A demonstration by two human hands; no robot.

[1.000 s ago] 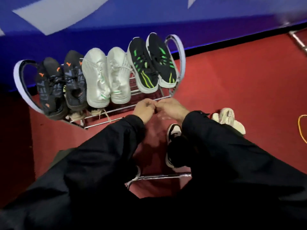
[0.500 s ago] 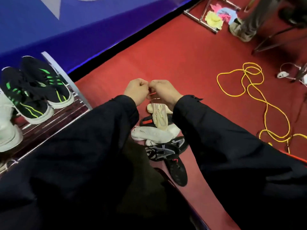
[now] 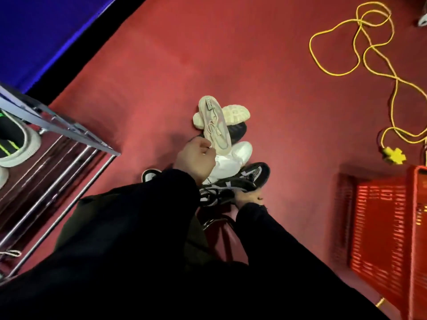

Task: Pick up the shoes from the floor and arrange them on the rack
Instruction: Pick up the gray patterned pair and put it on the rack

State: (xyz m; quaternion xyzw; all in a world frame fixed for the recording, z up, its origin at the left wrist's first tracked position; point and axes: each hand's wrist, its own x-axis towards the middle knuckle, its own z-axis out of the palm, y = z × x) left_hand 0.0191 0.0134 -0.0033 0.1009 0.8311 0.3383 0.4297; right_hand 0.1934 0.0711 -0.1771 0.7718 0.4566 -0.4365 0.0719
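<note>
A pile of shoes lies on the red floor in front of me. On top is a beige sneaker (image 3: 215, 121), its twin (image 3: 238, 113) lying sole-up behind it, with a dark shoe (image 3: 238, 131) and a white shoe (image 3: 235, 155) underneath. My left hand (image 3: 196, 158) pinches the beige sneaker's lace near its toe. My right hand (image 3: 248, 196) grips a black-and-white sneaker (image 3: 245, 179) at the front of the pile. The metal shoe rack (image 3: 69, 132) stands at the left, with a black-and-green shoe (image 3: 11, 144) on it.
A yellow cable (image 3: 379, 56) loops across the floor at the upper right, ending in a yellow plug (image 3: 395, 154). A red plastic basket (image 3: 390, 225) stands at the right edge. A blue wall (image 3: 41, 28) runs behind the rack.
My view swung right from the rack to the shoe pile. My hands, earlier together near the rack, have parted: the left took the beige sneaker's lace, the right took hold of the black-and-white sneaker.
</note>
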